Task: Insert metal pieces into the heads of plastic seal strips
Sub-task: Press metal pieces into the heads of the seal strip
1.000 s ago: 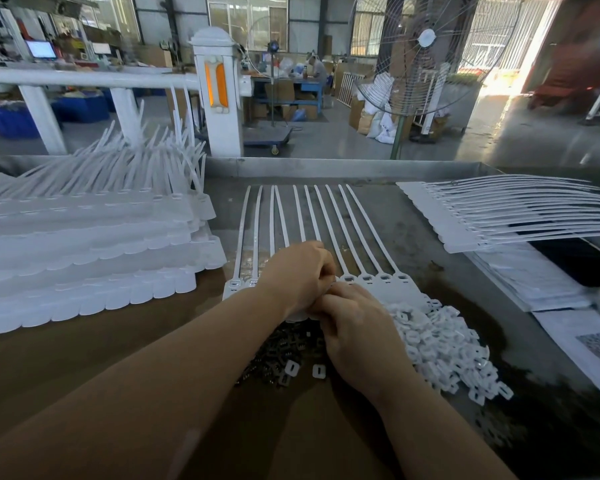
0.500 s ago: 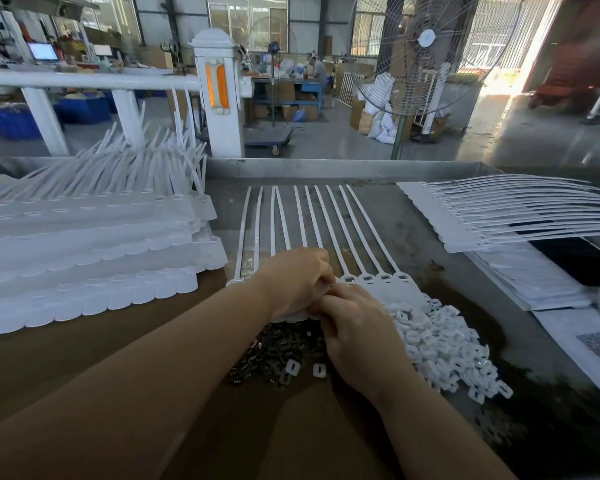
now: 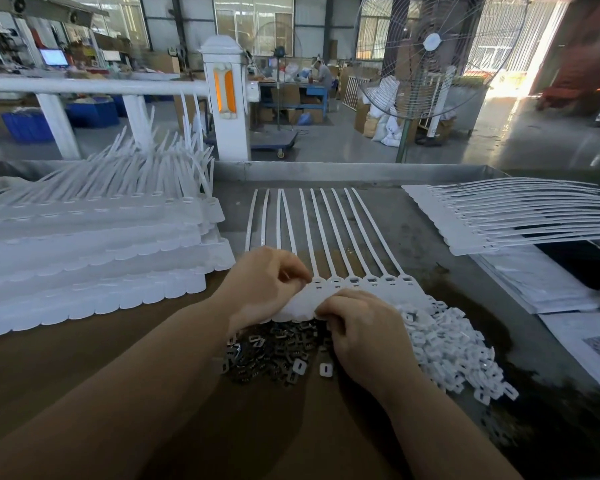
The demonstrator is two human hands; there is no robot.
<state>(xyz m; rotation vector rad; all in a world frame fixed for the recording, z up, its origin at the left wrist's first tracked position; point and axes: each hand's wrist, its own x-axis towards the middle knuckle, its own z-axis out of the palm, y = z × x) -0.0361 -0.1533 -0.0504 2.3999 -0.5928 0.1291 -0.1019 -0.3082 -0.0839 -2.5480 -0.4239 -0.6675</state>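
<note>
On the left of the bench (image 3: 326, 209), tall stacks of seal strips (image 3: 94, 258) are lying, whether finished I cannot tell. At centre, the left hand (image 3: 267, 285) is pinching the heads of a joined row of strips (image 3: 357, 282), while the right hand (image 3: 364, 327) is gripping its near edge. Judging by the open slots rightward, most heads are awaiting metal pieces (image 3: 271, 351), heaped just nearer. White plastic caps (image 3: 451, 344) are crowding the right; further strips (image 3: 520, 216) are lying far right.
</note>
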